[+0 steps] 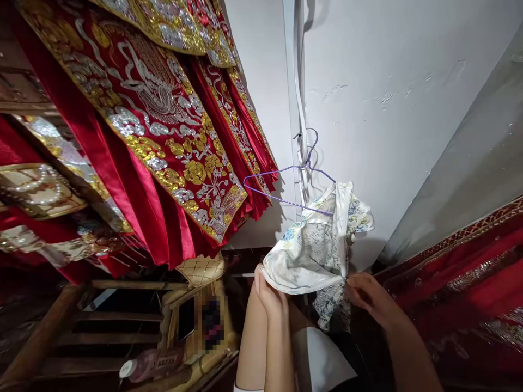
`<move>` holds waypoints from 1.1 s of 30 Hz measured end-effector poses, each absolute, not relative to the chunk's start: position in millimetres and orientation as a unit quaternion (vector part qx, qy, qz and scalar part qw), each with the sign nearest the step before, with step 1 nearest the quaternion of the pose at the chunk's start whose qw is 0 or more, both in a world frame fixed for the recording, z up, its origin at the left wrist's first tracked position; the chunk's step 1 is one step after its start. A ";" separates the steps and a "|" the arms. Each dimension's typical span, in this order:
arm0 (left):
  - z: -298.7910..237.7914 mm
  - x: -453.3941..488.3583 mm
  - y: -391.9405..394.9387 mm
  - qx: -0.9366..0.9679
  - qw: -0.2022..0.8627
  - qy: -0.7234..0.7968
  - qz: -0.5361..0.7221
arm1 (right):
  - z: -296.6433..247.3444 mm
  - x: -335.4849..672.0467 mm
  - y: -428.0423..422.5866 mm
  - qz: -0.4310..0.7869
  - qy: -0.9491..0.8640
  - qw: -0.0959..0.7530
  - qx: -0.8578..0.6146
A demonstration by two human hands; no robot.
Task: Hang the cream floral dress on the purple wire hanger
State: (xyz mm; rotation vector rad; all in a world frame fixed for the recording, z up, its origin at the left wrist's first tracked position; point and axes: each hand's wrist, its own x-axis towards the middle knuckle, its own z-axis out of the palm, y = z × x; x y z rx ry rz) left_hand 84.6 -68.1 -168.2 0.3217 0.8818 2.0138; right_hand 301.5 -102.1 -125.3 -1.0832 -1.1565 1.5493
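Observation:
A white floral top (316, 256) with blue and yellow flowers hangs from the right arm of a purple wire hanger (281, 202). The hanger's left arm is bare, and its hook is caught on a white strap or cord (301, 103) against the wall. My left hand (270, 291) pinches the top's lower left edge, pulling the cloth out to the side. On the opposite side, my right hand (370, 294) has its fingers closed at the front edge of the same top. Part of the cloth dangles between both hands.
Red skirts with gold and silver embroidery (163, 125) hang at the upper left. A bamboo chair (122, 337) stands at lower left, with a capped bottle (151, 363) on it. More red sequinned fabric (474, 283) lies to the right, beside a white wall (388, 98).

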 end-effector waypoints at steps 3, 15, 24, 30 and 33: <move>-146.0 88.1 -81.5 0.158 0.466 0.329 0.806 | -121.5 317.8 -100.2 0.624 -0.500 0.380 -0.465; -102.0 154.5 -134.5 0.608 0.431 0.395 0.537 | -129.7 281.7 -79.5 0.693 -0.282 0.505 -0.431; -79.8 109.9 -102.4 0.668 0.337 0.441 0.495 | -86.8 275.2 -72.4 0.740 -0.403 0.433 -0.320; -78.7 72.1 -69.4 0.769 0.481 0.339 0.247 | -26.8 301.2 -49.8 0.698 -0.535 0.382 -0.284; -88.2 51.2 -65.4 0.774 0.538 0.305 0.133 | -1.1 315.2 -39.3 0.594 -0.544 0.520 -0.286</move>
